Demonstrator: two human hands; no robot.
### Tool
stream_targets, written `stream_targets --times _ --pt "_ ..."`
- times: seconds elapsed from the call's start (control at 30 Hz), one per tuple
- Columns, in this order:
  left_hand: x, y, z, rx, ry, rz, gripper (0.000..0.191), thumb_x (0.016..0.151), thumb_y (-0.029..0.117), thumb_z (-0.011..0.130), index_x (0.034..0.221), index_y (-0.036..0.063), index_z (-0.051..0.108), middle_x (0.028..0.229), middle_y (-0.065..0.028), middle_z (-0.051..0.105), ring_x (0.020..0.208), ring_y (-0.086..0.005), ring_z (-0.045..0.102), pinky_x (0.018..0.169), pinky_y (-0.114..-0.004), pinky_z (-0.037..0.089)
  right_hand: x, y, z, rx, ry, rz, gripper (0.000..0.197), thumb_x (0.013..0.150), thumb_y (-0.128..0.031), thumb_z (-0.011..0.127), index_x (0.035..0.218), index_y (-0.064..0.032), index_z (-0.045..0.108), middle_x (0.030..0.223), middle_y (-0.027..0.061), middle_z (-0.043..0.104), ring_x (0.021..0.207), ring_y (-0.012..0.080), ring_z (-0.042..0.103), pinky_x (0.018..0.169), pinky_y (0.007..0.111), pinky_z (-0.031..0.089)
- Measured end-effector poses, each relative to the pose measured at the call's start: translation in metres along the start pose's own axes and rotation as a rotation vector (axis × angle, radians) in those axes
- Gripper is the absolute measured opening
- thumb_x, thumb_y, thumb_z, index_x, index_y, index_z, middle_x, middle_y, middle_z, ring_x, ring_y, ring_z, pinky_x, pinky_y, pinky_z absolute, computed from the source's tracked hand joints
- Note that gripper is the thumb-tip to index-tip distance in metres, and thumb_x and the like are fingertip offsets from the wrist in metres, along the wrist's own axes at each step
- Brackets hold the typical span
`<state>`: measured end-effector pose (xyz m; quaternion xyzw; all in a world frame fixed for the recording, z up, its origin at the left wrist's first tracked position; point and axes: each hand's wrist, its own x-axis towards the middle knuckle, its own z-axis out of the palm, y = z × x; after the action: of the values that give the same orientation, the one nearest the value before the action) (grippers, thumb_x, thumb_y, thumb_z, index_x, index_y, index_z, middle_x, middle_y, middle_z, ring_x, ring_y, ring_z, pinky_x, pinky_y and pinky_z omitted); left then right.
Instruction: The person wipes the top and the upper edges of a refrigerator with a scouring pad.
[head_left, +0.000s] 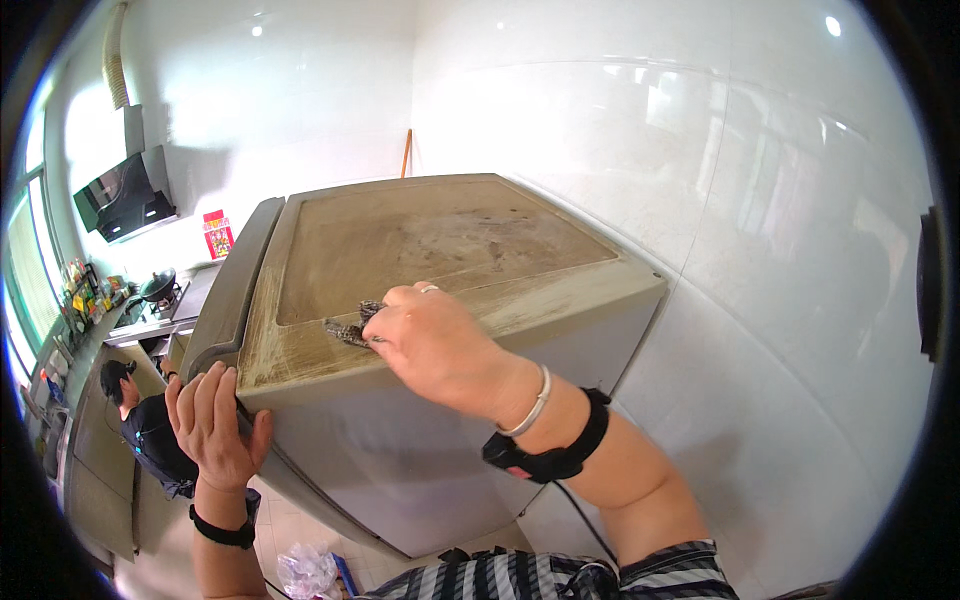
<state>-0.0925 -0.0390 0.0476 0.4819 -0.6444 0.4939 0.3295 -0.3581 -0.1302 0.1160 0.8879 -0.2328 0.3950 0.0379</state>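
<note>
A refrigerator (465, 450) stands before me, its recessed top (360, 232) coated in brown grime with paler streaks along the near rim. My right hand (427, 341) presses a bunched dark grey cloth or scrubbing pad (346, 331) onto that near rim, left of the middle. Part of the pad is hidden inside my fingers. At the near left corner, my left hand (217, 427) grips the edge by the refrigerator door (232, 300), fingers over it and thumb against the side.
Left, a person in dark clothes (154, 435) is low beside open cabinets (105, 442). Beyond are a wok (157, 285) on a gas stove and a range hood (124, 199). Tiled wall (787, 247) borders the right. A plastic bag (307, 570) lies on the floor; a cable (589, 521) hangs near my right arm.
</note>
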Motion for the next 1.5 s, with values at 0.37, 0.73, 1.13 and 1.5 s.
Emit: stream_targets --times 0.37,0.73,1.13,1.5 --pt "0.000 -0.001 -0.002 -0.029 -0.023 0.010 0.044 0.081 0.031 0.057 0.108 -0.0027 0.058 0.111 -0.0174 0.059 0.102 -0.0336 0.054 0.099 -0.050 0.032 -0.073 0.133 -0.126 -0.627 -0.119 0.460 0.013 0.073 -0.020 0.063 0.078 -0.0113 0.072 0.078 0.0103 0.063 0.079 0.0294 0.059 0.072 0.038 0.047" --pt "0.001 -0.005 -0.002 -0.072 0.025 -0.006 0.042 0.079 0.032 0.058 0.102 -0.0035 0.062 0.109 -0.0166 0.061 0.100 -0.0314 0.053 0.102 -0.048 0.030 -0.023 0.076 -0.061 -0.389 -0.100 0.193 0.010 0.077 -0.011 0.059 0.079 -0.0061 0.067 0.079 0.0129 0.060 0.079 0.0318 0.057 0.070 0.040 0.046" --pt "-0.002 -0.001 -0.001 -0.018 -0.027 0.007 0.044 0.082 0.032 0.055 0.106 -0.0044 0.060 0.110 -0.0185 0.060 0.101 -0.0337 0.053 0.101 -0.049 0.031 -0.016 0.058 -0.043 0.007 -0.106 -0.068 0.023 0.075 0.002 0.049 0.084 -0.0042 0.069 0.083 0.0140 0.063 0.083 0.0313 0.057 0.079 0.040 0.045" --pt "-0.002 -0.003 0.000 -0.039 -0.007 0.001 0.043 0.081 0.031 0.056 0.106 -0.0034 0.060 0.111 -0.0179 0.060 0.102 -0.0337 0.054 0.101 -0.049 0.030 -0.109 0.173 -0.161 -0.590 -0.066 0.612 0.024 0.074 0.000 0.050 0.087 -0.0044 0.070 0.090 0.0163 0.066 0.084 0.0335 0.062 0.074 0.040 0.049"
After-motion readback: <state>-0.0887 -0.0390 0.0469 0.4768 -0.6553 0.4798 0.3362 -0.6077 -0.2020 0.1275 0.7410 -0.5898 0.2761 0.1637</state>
